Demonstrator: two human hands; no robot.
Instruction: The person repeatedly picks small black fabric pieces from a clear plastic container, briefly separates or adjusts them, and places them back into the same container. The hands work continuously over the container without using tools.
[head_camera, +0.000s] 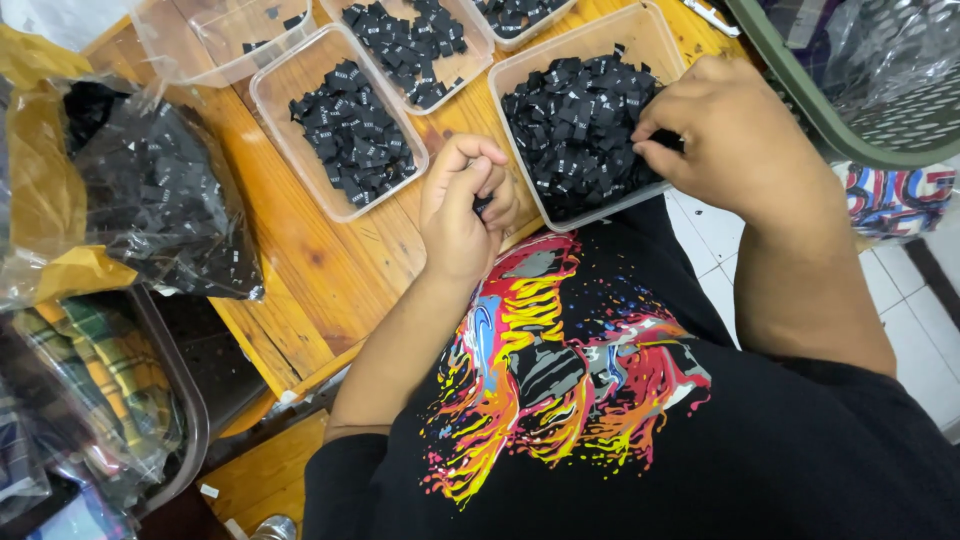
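A clear plastic tub full of small black fabric labels sits at the near edge of a wooden table. My right hand reaches into that tub from the right, its fingertips pinching among the labels. Just left of the tub, my left hand is curled over the table edge, closed on a few black labels that peek out between its fingers.
More clear tubs of black labels stand behind: one at the centre left, another farther back, and a nearly bare one. A clear bag of black labels lies at the left. A green basket stands at the right.
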